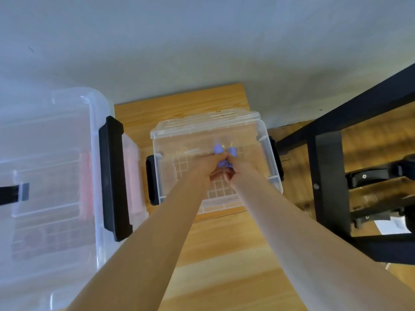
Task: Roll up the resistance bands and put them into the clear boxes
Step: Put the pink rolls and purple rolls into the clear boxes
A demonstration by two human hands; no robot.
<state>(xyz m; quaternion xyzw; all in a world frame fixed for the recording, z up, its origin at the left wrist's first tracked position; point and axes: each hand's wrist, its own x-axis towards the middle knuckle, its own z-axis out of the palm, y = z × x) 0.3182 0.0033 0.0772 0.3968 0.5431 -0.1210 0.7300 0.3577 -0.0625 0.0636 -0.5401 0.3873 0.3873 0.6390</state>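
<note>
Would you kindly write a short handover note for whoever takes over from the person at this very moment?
Left hand and right hand: both grip one purple resistance band, bunched up, over the open small clear box on the wooden table.
Large clear box stands to the left; something pink shows through it, too blurred to name.
Done: purple band gathered and brought to the small box.
Left: release it inside; whether more bands remain cannot be seen.

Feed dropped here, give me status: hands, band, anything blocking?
Left hand and right hand both grip the purple band. Held over the small clear box, lid off behind. Nothing in the way.
</note>
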